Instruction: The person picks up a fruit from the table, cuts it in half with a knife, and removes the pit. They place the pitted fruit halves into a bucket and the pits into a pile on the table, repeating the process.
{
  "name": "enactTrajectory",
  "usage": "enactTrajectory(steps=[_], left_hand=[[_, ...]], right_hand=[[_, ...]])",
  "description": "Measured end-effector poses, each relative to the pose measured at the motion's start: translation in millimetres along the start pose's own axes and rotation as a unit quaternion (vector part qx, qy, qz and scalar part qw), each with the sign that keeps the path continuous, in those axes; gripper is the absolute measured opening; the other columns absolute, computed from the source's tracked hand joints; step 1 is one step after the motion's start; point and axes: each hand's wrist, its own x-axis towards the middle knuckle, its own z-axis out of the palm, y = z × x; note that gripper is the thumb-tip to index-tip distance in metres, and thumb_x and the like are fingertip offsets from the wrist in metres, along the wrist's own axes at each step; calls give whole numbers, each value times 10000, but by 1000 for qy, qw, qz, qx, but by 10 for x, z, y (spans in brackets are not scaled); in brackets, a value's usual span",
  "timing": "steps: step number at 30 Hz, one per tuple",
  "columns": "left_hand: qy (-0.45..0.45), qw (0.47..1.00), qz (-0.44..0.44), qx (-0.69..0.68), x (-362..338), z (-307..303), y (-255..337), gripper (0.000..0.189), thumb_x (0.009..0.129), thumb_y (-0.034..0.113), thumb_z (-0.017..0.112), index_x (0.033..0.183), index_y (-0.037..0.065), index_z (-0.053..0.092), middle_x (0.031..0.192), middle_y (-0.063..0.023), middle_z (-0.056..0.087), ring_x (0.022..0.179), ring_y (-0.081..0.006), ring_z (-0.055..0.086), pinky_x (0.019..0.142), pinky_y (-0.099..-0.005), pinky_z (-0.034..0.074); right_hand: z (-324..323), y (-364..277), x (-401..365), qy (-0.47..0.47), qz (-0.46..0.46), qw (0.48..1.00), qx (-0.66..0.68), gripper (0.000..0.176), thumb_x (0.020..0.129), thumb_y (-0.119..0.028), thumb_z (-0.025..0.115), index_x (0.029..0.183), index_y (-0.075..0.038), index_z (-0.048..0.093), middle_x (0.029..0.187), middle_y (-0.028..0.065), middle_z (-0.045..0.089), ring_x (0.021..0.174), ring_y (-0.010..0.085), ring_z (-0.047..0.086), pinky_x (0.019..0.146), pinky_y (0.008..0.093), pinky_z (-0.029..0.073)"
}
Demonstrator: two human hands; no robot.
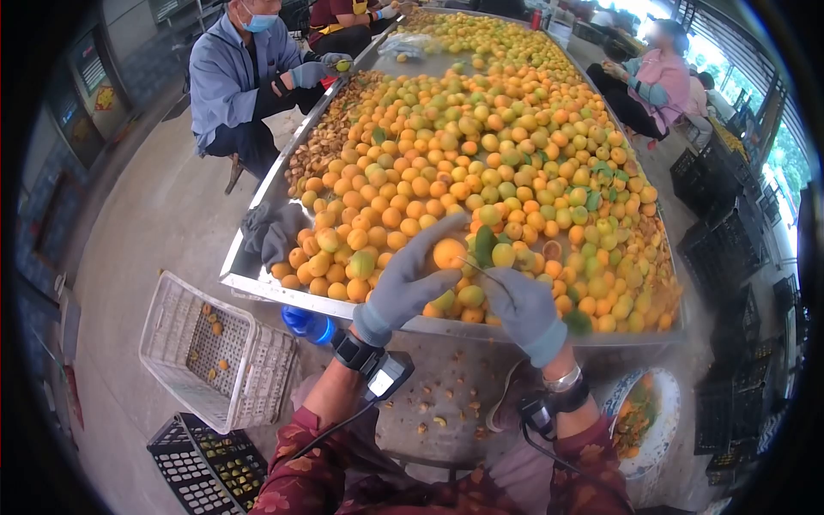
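Both my hands wear grey gloves and are raised over the near edge of a metal table (249, 249) heaped with round orange and yellow-green fruit (481, 129). My left hand (408, 279) holds one round orange fruit (449, 253) between thumb and fingers. Pinched in my right hand (525, 311) is a thin stick-like piece (487, 273), its tip close beside that fruit; I cannot tell whether it is a stem or a slim tool. A green leaf (484, 247) shows just behind the tip.
A grey cloth (273, 230) and brown scraps (322, 144) lie along the table's left side. On the floor are a white crate (236, 378), a black crate (210, 468) and a basin of leaves (618, 390). Co-workers (249, 77) sit at both sides; black crates (721, 240) stand right.
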Motion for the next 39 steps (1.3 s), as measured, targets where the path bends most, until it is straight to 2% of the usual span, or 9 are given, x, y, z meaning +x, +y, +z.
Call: enactTrajectory(steps=[3, 9, 22, 24, 25, 28, 34, 36, 39], left_hand=[[11, 999, -12, -46, 4, 14, 25, 572, 834, -1, 597, 1361, -12, 374, 1335, -94, 439, 1198, -140, 439, 1006, -283, 386], [-12, 998, -53, -12, -13, -62, 39, 517, 870, 25, 593, 1345, -8, 392, 1291, -59, 474, 1142, -121, 487, 987, -273, 409], [-55, 995, -71, 42, -40, -92, 74, 565, 838, 8, 611, 1359, 2, 391, 1273, -50, 482, 1137, -108, 483, 954, -253, 424], [-47, 996, -77, 7, -29, -48, 118, 579, 812, -36, 613, 1353, 8, 408, 1167, -22, 526, 977, -64, 528, 809, -207, 462], [-47, 996, -77, 7, -28, -30, 135, 579, 812, -36, 613, 1353, 8, 408, 1167, -22, 526, 977, -64, 528, 809, -207, 462], [-34, 995, -91, -28, -22, 4, 137, 566, 817, -38, 611, 1345, 4, 413, 1156, -30, 537, 995, -72, 535, 817, -217, 469], [-18, 993, -100, -66, -22, 11, 49, 540, 828, -41, 593, 1333, -7, 406, 1159, -70, 565, 1005, -143, 595, 846, -262, 499], [-14, 994, -82, -69, -20, -16, -28, 532, 833, -35, 590, 1329, -16, 399, 1166, -87, 566, 1015, -179, 608, 864, -285, 503], [0, 995, -60, -75, 3, 17, -23, 545, 842, -23, 589, 1345, -21, 379, 1171, -87, 561, 1044, -189, 598, 882, -290, 496]], right_hand=[[-12, -8, -3, -4, 14, 1000, -4, 151, 852, -187, 643, 940, -64, 650, 733, 132, 623, 626, 290, 621, 539, 338, 487], [-16, -11, -22, -6, 22, 1000, 5, 142, 849, -179, 642, 933, -65, 649, 733, 124, 621, 630, 291, 620, 542, 341, 489], [9, -55, -32, -10, 6, 1000, -3, 134, 861, -177, 626, 930, -62, 635, 726, 114, 600, 631, 288, 608, 548, 341, 481], [-25, -106, -19, -38, 64, 996, 40, 133, 872, -172, 610, 931, -55, 629, 719, 119, 594, 623, 290, 599, 549, 335, 475], [-33, -122, -14, -39, 64, 996, 40, 133, 872, -172, 610, 931, -55, 629, 719, 119, 594, 623, 290, 599, 549, 335, 475], [-42, -142, -6, -37, 61, 997, 42, 130, 880, -159, 596, 928, -42, 623, 713, 134, 586, 616, 294, 591, 553, 334, 472], [-4, -120, -12, -7, 72, 997, 24, 139, 888, -158, 589, 935, -29, 613, 739, 173, 601, 651, 324, 600, 574, 345, 477], [1, -123, -5, 4, 53, 998, 17, 143, 890, -160, 589, 938, -27, 611, 756, 177, 609, 670, 335, 606, 579, 347, 479], [0, -128, -11, -3, 58, 998, 23, 141, 890, -158, 589, 938, -28, 613, 758, 172, 611, 672, 331, 610, 578, 346, 480]])
